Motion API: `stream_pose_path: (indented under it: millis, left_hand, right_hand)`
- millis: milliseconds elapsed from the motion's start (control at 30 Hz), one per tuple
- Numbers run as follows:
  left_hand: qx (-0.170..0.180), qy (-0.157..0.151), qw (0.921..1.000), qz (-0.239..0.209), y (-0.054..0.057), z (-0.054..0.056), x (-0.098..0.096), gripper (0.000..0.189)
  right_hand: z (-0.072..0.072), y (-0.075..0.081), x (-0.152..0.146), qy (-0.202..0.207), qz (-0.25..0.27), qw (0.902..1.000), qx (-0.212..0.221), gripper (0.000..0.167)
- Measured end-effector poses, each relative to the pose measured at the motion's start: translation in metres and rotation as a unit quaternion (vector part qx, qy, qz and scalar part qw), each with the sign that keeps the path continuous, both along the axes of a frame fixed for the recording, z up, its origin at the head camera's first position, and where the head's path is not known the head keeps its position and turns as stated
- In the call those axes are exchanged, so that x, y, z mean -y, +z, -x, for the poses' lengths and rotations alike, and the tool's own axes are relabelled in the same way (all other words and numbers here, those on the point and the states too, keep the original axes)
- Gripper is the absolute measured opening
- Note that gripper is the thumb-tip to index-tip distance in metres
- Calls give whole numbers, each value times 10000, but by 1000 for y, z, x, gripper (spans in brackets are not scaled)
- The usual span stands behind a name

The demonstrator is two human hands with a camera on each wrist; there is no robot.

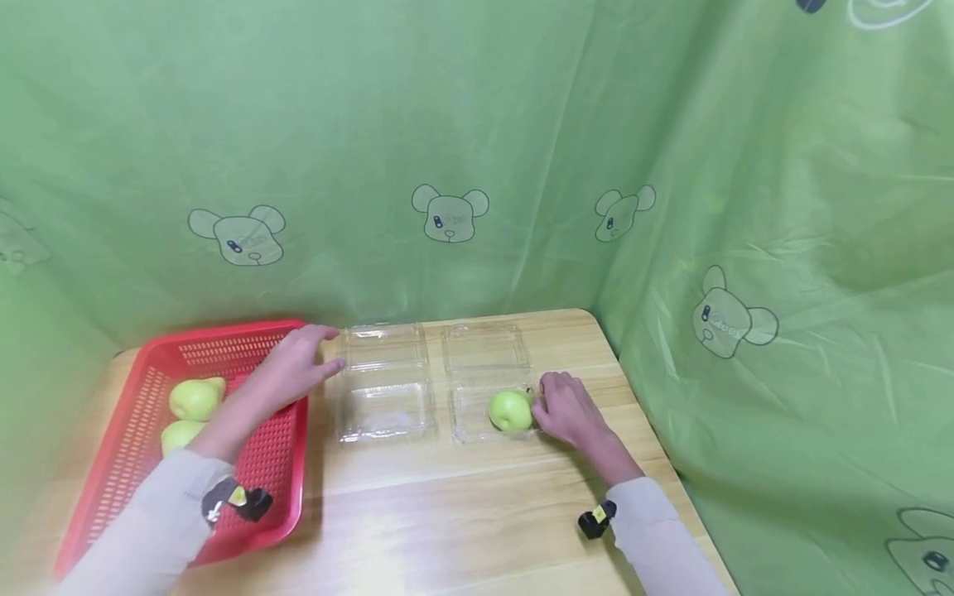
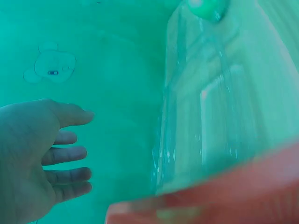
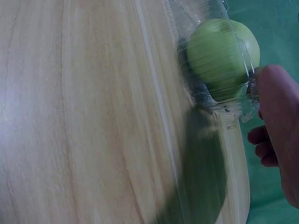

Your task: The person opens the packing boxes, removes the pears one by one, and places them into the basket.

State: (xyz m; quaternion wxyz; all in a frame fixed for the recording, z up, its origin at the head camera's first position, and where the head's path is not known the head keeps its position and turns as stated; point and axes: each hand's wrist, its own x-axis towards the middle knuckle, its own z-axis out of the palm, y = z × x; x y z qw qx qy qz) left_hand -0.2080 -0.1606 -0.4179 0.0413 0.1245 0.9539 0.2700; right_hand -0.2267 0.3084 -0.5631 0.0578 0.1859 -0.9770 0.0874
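My right hand (image 1: 570,410) pinches the right rim of a clear plastic clamshell box (image 1: 469,422) on the table's right half. A green pear (image 1: 510,411) lies in that box's near half. From the right wrist view, the thumb rests on the rim beside the pear (image 3: 219,56), other fingers curled below. My left hand (image 1: 294,364) hovers over the red basket's (image 1: 301,497) right edge with fingers spread and nothing held. Its fingertips come close to a second clear clamshell box (image 1: 383,414), which lies opened flat. Green pears (image 1: 195,401) sit in the basket.
A wooden table (image 1: 417,513) carries everything. Green curtains (image 1: 373,165) printed with bear heads hang close behind it and along its right side. The two boxes lie side by side, with a narrow strip of table between them.
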Motion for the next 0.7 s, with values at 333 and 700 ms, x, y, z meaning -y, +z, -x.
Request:
stream_pose_path:
  millis: [333,700]
  left_hand:
    - [35,-41,9993,-366,-7,11,-39,62]
    - [-269,-367,9973,-582,-23,16,-81,61]
  right_hand:
    - [1,-2,-1,-18,77,10000,19,19]
    - [1,-3,-1,-3,64,10000,-37,20]
